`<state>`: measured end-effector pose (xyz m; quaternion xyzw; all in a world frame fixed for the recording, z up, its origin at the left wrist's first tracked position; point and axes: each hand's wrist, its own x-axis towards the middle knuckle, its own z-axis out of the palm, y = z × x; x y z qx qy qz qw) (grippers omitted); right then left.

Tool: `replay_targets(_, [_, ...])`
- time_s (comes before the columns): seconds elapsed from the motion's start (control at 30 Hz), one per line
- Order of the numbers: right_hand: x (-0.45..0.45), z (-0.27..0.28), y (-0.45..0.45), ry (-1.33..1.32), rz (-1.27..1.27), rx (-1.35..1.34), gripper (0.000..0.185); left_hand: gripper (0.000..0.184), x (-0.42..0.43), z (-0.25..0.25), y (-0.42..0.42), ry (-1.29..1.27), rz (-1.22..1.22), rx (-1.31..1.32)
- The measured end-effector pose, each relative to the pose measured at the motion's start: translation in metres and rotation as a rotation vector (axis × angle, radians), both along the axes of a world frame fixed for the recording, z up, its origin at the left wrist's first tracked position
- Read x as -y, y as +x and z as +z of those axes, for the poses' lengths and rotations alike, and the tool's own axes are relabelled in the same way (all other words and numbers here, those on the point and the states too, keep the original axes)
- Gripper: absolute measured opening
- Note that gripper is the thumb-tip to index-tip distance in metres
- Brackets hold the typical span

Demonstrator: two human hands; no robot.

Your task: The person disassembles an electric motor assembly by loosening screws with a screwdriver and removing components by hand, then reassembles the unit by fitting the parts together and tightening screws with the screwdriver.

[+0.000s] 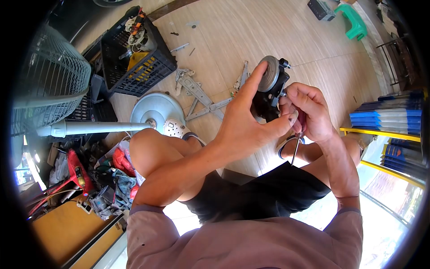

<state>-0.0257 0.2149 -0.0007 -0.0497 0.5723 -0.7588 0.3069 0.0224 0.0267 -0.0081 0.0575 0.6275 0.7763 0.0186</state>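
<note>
My left hand [246, 119] is wrapped round a black mechanical part with a round grey disc [268, 74] on its upper side. The index finger lies along the disc's edge, and the thumb reaches toward my other hand. Close against the part's right side, my right hand [309, 110] is closed on a screwdriver [296, 149], whose metal shaft points down toward my lap. The handle is mostly hidden by the fingers. A small bolt [286, 65] sticks out at the part's upper right.
A black crate [148, 74] of parts stands upper left, beside a fan [53, 85] with a round base [156, 110]. A metal scissor frame [197, 92] lies on the floor. Shelves [387, 134] are at right, a green stool [353, 21] upper right.
</note>
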Motion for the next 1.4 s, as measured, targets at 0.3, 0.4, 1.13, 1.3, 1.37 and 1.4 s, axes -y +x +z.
replay_targets(0.3, [0.002, 0.009, -0.004, 0.108, -0.139, -0.114, 0.028, 0.093, 0.001, 0.007, 0.000, -0.015, -0.017, 0.037])
replay_targets(0.4, [0.001, 0.009, -0.008, 0.067, -0.221, -0.121, 0.027, 0.093, 0.004, 0.008, 0.002, -0.043, -0.062, 0.069])
replay_targets(1.13, [-0.003, 0.007, -0.010, 0.088, -0.222, -0.092, 0.015, 0.094, 0.001, 0.004, 0.006, -0.054, -0.094, 0.094])
replay_targets(1.3, [0.000, 0.010, -0.009, 0.068, -0.245, -0.055, 0.016, 0.094, 0.002, 0.005, 0.005, -0.061, -0.097, 0.085])
replay_targets(1.37, [-0.002, 0.009, -0.011, 0.051, -0.235, -0.026, 0.018, 0.094, 0.002, 0.005, 0.005, -0.073, -0.098, 0.075])
replay_targets(1.4, [-0.003, 0.008, -0.011, 0.043, -0.230, -0.011, 0.020, 0.094, 0.002, 0.003, 0.005, -0.066, -0.092, 0.064])
